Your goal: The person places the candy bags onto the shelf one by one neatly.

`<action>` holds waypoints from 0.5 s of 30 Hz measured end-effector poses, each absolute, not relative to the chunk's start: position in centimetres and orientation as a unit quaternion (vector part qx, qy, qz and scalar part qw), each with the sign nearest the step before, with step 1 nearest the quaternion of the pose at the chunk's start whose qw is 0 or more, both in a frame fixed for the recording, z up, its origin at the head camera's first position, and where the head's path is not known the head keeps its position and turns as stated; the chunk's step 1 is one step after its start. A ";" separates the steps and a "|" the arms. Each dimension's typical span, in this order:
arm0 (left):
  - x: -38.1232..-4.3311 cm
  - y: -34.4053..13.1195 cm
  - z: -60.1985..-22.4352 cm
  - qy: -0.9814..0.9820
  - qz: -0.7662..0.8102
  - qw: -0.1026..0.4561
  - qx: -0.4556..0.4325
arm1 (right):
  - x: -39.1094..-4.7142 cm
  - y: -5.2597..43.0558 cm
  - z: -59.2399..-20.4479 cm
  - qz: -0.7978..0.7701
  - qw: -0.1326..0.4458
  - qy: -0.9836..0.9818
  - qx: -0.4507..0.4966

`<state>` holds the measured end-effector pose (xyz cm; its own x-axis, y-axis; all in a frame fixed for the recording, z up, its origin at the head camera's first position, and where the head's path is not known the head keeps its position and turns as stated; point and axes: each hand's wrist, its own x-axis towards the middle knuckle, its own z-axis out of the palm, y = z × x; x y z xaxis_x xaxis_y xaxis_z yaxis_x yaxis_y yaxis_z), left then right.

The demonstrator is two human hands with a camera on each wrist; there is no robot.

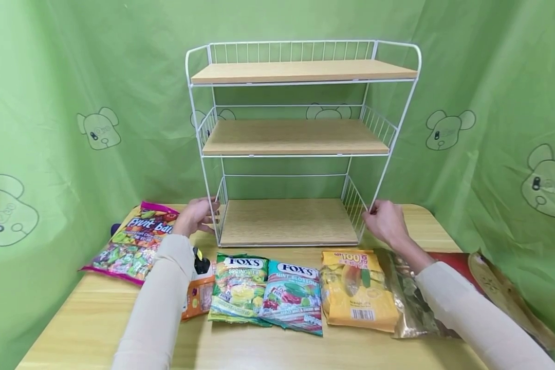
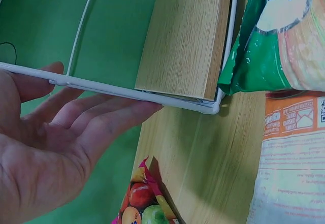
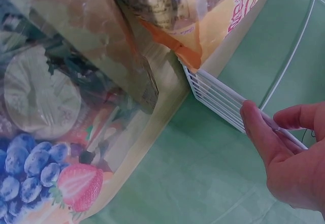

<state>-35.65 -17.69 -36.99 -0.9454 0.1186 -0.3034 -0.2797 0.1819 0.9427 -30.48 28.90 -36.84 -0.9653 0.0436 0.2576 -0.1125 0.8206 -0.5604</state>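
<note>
A white wire rack (image 1: 300, 155) with three wooden shelves (image 1: 296, 137) stands upright on the table; the shelves hold nothing. At its lower left post is my left hand (image 1: 198, 218). In the left wrist view its fingers (image 2: 109, 115) lie nearly straight against the white post, palm facing the camera. My right hand (image 1: 386, 221) pinches the lower right post between thumb and finger; the right wrist view shows the hand (image 3: 292, 163) at the white wire side (image 3: 218, 99). The post partly covers the left fingers.
Candy bags lie before the rack: a fruit candy bag (image 1: 141, 239), an orange packet (image 1: 199, 295), a green Fox's bag (image 1: 239, 288), a blue Fox's bag (image 1: 291, 298), a yellow bag (image 1: 358, 290) and a gold bag (image 1: 411, 303). Green cloth (image 1: 134, 77) encloses the table (image 1: 78, 318).
</note>
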 end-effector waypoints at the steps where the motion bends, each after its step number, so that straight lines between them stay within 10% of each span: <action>1: -35.6 -17.7 -37.0 0.751 0.639 0.157 -0.055 | -30.5 28.9 -36.9 0.300 0.130 -0.945 0.019; 15: -34.5 -16.9 -34.6 0.803 0.590 -0.005 -0.081 | -30.4 28.8 -37.0 0.303 0.133 -0.944 0.013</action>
